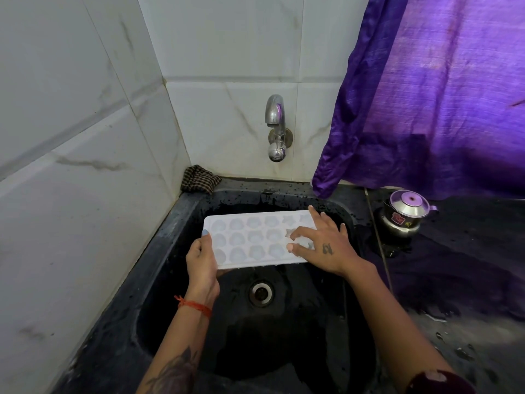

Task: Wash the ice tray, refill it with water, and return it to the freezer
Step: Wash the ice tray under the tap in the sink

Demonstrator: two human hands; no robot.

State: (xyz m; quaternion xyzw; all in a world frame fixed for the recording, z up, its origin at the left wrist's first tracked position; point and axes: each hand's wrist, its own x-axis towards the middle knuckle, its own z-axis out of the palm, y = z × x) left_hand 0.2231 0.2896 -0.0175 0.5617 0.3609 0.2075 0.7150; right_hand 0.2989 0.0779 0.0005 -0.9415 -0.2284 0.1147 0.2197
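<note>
The ice tray [255, 237] is held over the sink [181, 223], gripped at its left end by the left hand [201, 260]; its right end is hidden under the spread right hand [321, 245], fingertips pressed on. The kettle [403, 214] label is unreadable.

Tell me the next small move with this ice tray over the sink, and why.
Probably reach the right hand up to the chrome wall tap and open it. The white plastic ice tray is held over the black stone sink, the left hand gripping its left edge, the right hand's fingertips in its right-side moulds. No water is running, so neither rinsing nor refilling can proceed.
</note>
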